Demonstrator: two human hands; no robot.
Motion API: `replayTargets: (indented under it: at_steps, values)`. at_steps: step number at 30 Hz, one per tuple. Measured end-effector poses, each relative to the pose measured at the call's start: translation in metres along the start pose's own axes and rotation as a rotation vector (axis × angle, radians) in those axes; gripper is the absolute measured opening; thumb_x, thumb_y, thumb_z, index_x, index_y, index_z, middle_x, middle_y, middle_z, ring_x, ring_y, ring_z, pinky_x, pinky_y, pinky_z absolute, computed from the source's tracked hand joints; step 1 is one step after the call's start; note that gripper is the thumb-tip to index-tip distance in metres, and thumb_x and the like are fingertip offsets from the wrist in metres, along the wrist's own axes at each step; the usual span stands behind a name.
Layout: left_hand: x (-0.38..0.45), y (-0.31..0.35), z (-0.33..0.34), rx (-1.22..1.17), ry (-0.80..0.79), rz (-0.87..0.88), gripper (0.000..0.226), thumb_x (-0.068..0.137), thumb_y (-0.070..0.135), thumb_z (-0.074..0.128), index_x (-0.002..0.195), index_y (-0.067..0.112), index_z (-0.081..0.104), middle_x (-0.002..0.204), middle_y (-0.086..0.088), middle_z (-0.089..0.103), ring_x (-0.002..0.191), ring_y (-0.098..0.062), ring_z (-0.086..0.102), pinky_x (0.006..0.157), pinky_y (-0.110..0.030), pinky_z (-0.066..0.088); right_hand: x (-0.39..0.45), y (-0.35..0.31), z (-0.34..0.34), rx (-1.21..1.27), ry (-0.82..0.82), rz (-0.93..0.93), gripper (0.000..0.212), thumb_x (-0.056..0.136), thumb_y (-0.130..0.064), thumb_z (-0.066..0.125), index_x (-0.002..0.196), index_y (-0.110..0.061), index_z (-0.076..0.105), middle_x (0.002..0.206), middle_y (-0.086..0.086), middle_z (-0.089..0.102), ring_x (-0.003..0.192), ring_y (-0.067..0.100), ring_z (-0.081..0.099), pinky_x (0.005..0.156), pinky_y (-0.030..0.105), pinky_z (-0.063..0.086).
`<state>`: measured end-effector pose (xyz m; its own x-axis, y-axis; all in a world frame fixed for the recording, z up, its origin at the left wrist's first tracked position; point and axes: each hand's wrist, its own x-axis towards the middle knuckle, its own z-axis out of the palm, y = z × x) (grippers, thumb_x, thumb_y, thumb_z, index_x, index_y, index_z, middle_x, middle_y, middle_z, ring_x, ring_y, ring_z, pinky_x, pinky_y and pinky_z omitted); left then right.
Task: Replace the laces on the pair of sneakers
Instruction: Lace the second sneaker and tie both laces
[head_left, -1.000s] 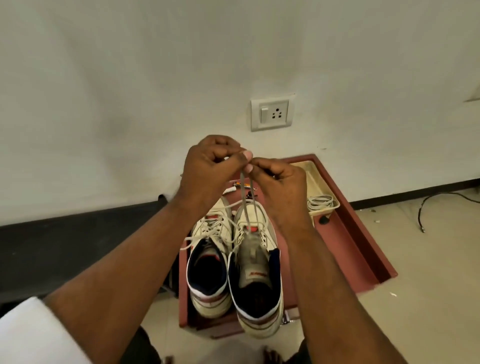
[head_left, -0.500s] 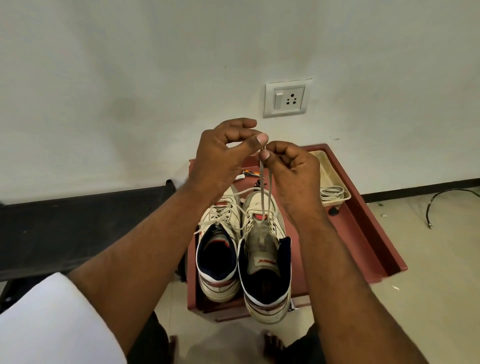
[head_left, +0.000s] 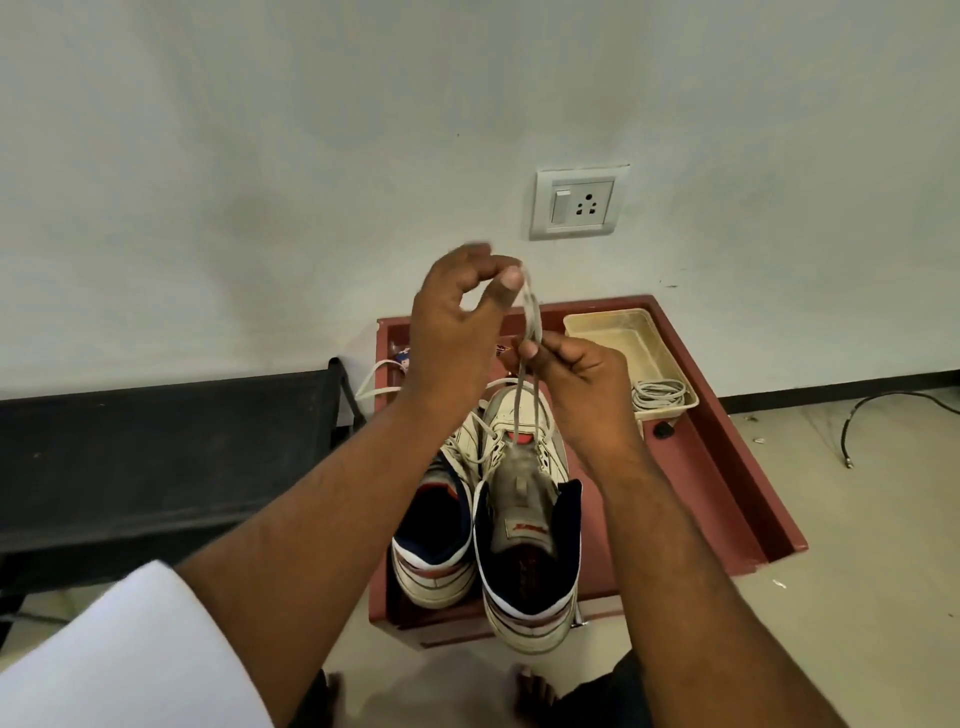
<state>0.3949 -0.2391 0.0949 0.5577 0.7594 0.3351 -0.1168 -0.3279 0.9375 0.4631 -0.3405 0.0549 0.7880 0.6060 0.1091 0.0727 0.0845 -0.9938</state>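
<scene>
Two white high-top sneakers with navy linings and red trim stand side by side, toes toward the wall, on a dark red tray-like platform (head_left: 737, 467) in the lower centre of the frame: the left sneaker (head_left: 441, 525) still carries a white lace, and the right sneaker (head_left: 524, 519) sits just beside it, its heel hanging over the platform's near edge. A grey flat shoelace (head_left: 522, 395) rises in two strands from the lowest eyelets of the right sneaker to the hands at mid-frame. The left hand (head_left: 457, 332) is the higher one and pinches the lace's upper ends between thumb and curled fingers; its fingertips are blurred. The right hand (head_left: 576, 384), just below and to the right, pinches both strands together between thumb and forefinger. In the platform's upper right corner sits a cream plastic tray (head_left: 618, 325) holding a coiled white lace (head_left: 657, 397). A white wall socket (head_left: 576, 202) is mounted above, a black bench (head_left: 156, 447) fills the left, and a black cable (head_left: 883, 410) lies on the floor at the right edge.
</scene>
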Motion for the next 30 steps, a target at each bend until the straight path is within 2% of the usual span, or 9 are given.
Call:
replayTargets:
  at_steps: [3, 5, 7, 9, 12, 17, 20, 27, 30]
  values:
    - [-0.044, -0.032, 0.000, 0.206, 0.029, -0.218, 0.010, 0.097, 0.022, 0.057, 0.093, 0.021, 0.066, 0.096, 0.001, 0.065, 0.081, -0.010, 0.059, 0.067, -0.020, 0.046, 0.008, -0.004, -0.004, 0.033, 0.034, 0.029, 0.018, 0.089, -0.012, 0.068, 0.081, -0.026, 0.077, 0.085, 0.005, 0.076, 0.090, 0.022, 0.073, 0.091, 0.045, 0.054]
    - [-0.074, -0.051, 0.001, 0.533, -0.380, -0.251, 0.015, 0.095, 0.022, 0.055, 0.102, 0.020, 0.069, 0.100, 0.001, 0.068, 0.089, -0.017, 0.064, 0.077, -0.030, 0.053, 0.012, -0.007, -0.005, 0.049, 0.029, 0.078, 0.015, 0.089, -0.009, 0.067, 0.085, -0.021, 0.075, 0.082, 0.006, 0.076, 0.085, 0.022, 0.073, 0.086, 0.041, 0.057]
    - [-0.085, -0.063, 0.009, 0.886, -0.753, -0.079, 0.027, 0.099, 0.031, 0.049, 0.121, 0.025, 0.062, 0.123, 0.000, 0.063, 0.111, -0.023, 0.059, 0.093, -0.040, 0.050, 0.015, -0.009, -0.004, 0.031, 0.003, 0.115, 0.012, 0.089, -0.007, 0.066, 0.087, -0.016, 0.074, 0.079, 0.006, 0.076, 0.081, 0.021, 0.073, 0.079, 0.035, 0.059]
    - [-0.077, -0.068, 0.018, 1.043, -0.945, 0.023, 0.034, 0.103, 0.037, 0.039, 0.134, 0.030, 0.050, 0.134, 0.001, 0.053, 0.122, -0.026, 0.049, 0.097, -0.047, 0.045, 0.016, -0.013, -0.003, 0.027, -0.024, 0.129, 0.010, 0.089, -0.004, 0.065, 0.088, -0.011, 0.073, 0.077, 0.007, 0.075, 0.075, 0.019, 0.073, 0.072, 0.030, 0.059]
    - [-0.059, -0.087, 0.031, 1.013, -1.170, -0.045, 0.034, 0.104, 0.029, 0.038, 0.135, 0.024, 0.051, 0.136, -0.003, 0.050, 0.126, -0.028, 0.049, 0.099, -0.051, 0.045, 0.018, -0.016, -0.003, 0.026, -0.031, 0.160, 0.009, 0.089, -0.003, 0.064, 0.088, -0.007, 0.072, 0.075, 0.008, 0.074, 0.071, 0.018, 0.072, 0.068, 0.028, 0.059]
    - [-0.059, -0.089, 0.036, 1.064, -1.154, -0.146, 0.029, 0.101, 0.024, 0.044, 0.119, 0.009, 0.060, 0.121, -0.015, 0.062, 0.112, -0.035, 0.059, 0.094, -0.043, 0.048, 0.026, -0.029, 0.000, 0.069, 0.016, 0.182, 0.009, 0.090, -0.005, 0.064, 0.088, -0.009, 0.072, 0.072, 0.006, 0.074, 0.072, 0.020, 0.073, 0.071, 0.037, 0.061]
    - [-0.065, -0.083, 0.041, 1.095, -1.103, -0.123, 0.026, 0.097, 0.020, 0.049, 0.109, 0.001, 0.063, 0.113, -0.020, 0.065, 0.106, -0.039, 0.062, 0.089, -0.044, 0.051, 0.033, -0.048, 0.007, 0.017, 0.007, 0.118, 0.008, 0.090, -0.006, 0.065, 0.087, -0.009, 0.072, 0.072, 0.007, 0.072, 0.071, 0.021, 0.072, 0.066, 0.032, 0.059]
    - [-0.065, -0.079, 0.043, 1.144, -1.114, -0.224, 0.026, 0.094, 0.013, 0.054, 0.113, -0.002, 0.063, 0.115, -0.022, 0.065, 0.108, -0.039, 0.062, 0.091, -0.045, 0.051, 0.062, -0.161, 0.012, 0.193, 0.024, -0.061, 0.008, 0.091, -0.004, 0.063, 0.094, 0.001, 0.069, 0.075, 0.013, 0.070, 0.072, 0.025, 0.071, 0.076, 0.043, 0.061]
    - [-0.066, -0.086, 0.033, 1.036, -1.061, -0.254, 0.028, 0.095, 0.018, 0.049, 0.110, 0.002, 0.065, 0.114, -0.018, 0.065, 0.107, -0.036, 0.062, 0.091, -0.040, 0.050, 0.062, -0.180, 0.008, 0.101, 0.005, -0.071, 0.009, 0.091, -0.005, 0.063, 0.095, 0.000, 0.069, 0.072, 0.010, 0.070, 0.071, 0.025, 0.071, 0.073, 0.040, 0.061]
